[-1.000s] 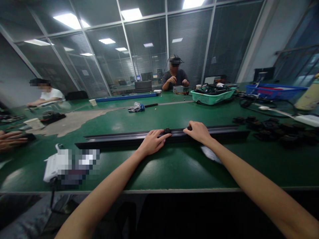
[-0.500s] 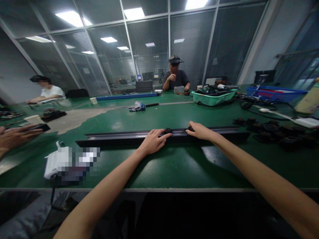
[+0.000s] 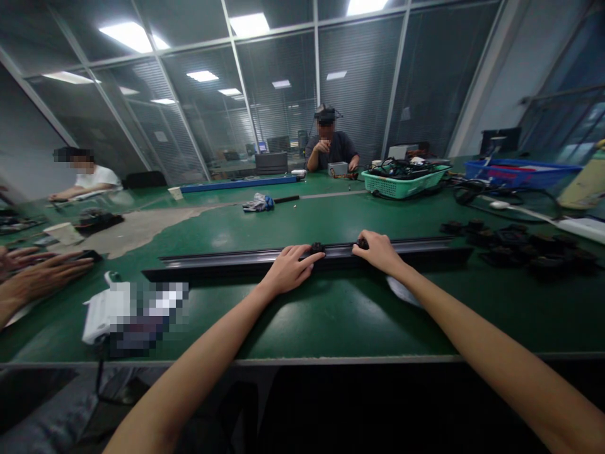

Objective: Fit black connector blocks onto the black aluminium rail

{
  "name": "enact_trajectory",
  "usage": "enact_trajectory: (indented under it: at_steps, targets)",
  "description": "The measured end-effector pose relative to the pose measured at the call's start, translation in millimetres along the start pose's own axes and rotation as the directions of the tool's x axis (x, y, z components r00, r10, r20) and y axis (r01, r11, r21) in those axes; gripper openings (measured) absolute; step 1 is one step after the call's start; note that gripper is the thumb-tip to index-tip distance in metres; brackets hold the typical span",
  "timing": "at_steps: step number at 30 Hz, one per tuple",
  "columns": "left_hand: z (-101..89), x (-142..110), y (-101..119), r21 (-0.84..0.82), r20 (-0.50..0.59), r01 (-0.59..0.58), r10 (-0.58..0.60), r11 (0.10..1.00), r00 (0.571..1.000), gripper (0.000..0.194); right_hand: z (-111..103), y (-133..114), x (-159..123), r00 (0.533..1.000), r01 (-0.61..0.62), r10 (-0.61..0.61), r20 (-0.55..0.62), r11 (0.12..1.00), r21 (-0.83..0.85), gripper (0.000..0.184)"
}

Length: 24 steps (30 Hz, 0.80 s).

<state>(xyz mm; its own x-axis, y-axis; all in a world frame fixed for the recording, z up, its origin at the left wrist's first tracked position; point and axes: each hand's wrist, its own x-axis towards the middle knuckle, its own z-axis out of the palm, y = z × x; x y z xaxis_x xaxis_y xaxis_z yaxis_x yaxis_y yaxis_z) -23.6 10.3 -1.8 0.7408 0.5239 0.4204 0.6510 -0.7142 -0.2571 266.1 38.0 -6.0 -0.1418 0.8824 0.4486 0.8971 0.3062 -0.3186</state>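
Green workbench mat [image 3: 302, 328] from what I can see, worn to tan in a patch at left [image 3: 137, 230]. Long dark metal rail [image 3: 236, 260] lies across the near middle. Black parts [image 3: 515, 249] scattered right of it. Far side: green plastic basket [image 3: 404, 186] full of cables, blue bar [image 3: 239, 185], crumpled gloves [image 3: 258, 203]. Blue basket [image 3: 520, 174] far right. White pixelated item [image 3: 113, 313] near left, can't tell what.

No text, label, brand, number or sign can be read in this view. The black metal rail [image 3: 236, 256] shows no legible marking. Printing on the white object [image 3: 118, 313] is pixelated, and markings on the blue plastic basket [image 3: 520, 166] are too small to resolve.
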Motion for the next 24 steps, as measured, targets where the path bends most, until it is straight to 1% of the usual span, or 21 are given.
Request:
enact_trajectory:
  at_steps: [10, 17, 24]
  targets:
    - [1.2, 0.0, 0.1, 0.008, -0.004, -0.003, 0.003, 1.0, 1.0, 0.046, -3.3, 4.4, -0.2, 0.999, -0.021, 0.023, 0.023, 0.998, -0.056, 0.02]
    - [0.9, 0.6, 0.2, 0.005, -0.003, -0.007, 0.007, 1.0, 1.0, 0.045, -9.5, 11.4, 1.0, 0.997, -0.043, 0.044, 0.059, 0.999, -0.016, 0.019]
    - [1.2, -0.1, -0.6, 0.001, -0.01, -0.012, 0.012, 1.0, 1.0, 0.045, -11.6, 13.6, 0.1, 0.996, -0.058, 0.057, 0.067, 0.998, 0.009, 0.02]
